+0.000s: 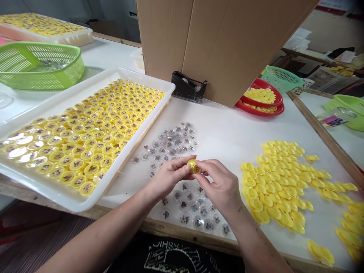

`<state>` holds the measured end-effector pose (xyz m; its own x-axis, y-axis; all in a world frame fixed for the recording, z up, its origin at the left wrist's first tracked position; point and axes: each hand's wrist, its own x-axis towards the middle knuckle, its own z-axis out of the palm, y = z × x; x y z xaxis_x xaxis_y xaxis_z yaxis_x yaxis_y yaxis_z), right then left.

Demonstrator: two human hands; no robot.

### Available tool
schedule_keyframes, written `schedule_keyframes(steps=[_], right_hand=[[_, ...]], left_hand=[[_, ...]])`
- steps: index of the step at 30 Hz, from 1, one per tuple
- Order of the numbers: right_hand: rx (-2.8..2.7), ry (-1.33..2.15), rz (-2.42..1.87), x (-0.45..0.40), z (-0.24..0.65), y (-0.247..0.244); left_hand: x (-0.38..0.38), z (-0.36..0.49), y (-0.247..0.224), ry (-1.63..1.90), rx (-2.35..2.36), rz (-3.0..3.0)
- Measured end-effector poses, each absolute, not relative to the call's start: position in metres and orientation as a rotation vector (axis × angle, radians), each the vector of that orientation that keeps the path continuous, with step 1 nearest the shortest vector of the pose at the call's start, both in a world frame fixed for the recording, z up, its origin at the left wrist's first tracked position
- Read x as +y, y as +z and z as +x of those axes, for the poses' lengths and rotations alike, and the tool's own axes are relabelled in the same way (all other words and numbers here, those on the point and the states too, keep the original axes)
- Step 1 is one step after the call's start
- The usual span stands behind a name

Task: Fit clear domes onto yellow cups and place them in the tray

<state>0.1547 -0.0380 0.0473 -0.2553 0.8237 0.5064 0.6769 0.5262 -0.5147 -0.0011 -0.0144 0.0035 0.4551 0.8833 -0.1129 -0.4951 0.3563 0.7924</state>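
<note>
Between my two hands is one small round yellow plastic piece (193,166) with a dark printed picture on its face. My left hand (173,172) pinches it from the left, and my right hand (217,178) grips its right side with thumb and fingers. Under and around the hands lie many clear round discs (196,206) with small printed pictures. To the right, loose yellow plastic pieces (273,185) are spread in a heap. A white tray (136,149) on the left holds rows of yellow pieces with printed faces.
A black tape dispenser (189,87) stands against a large cardboard box (216,45). Red plates (280,104) of yellow pieces sit at its right. A green basket (65,76) stands behind the tray, and a wooden strip (324,136) edges the table's right side.
</note>
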Motion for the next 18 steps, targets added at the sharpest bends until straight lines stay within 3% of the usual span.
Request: schedule_keyframes(steps=[4,14,18], right_hand=[[-1.972,0.228,-1.244,-0.039,0.152,0.043],[-1.697,0.894,-1.238,-0.033,0.169,0.036],[-1.649,0.898,-1.249,-0.035,0.167,0.033]], left_hand=[[-0.016,-0.001,0.008,1.005,0.598,0.896],[-0.017,-0.001,0.007,1.093,0.651,1.137],[-0.019,-0.004,0.003,1.067,0.774,1.285]])
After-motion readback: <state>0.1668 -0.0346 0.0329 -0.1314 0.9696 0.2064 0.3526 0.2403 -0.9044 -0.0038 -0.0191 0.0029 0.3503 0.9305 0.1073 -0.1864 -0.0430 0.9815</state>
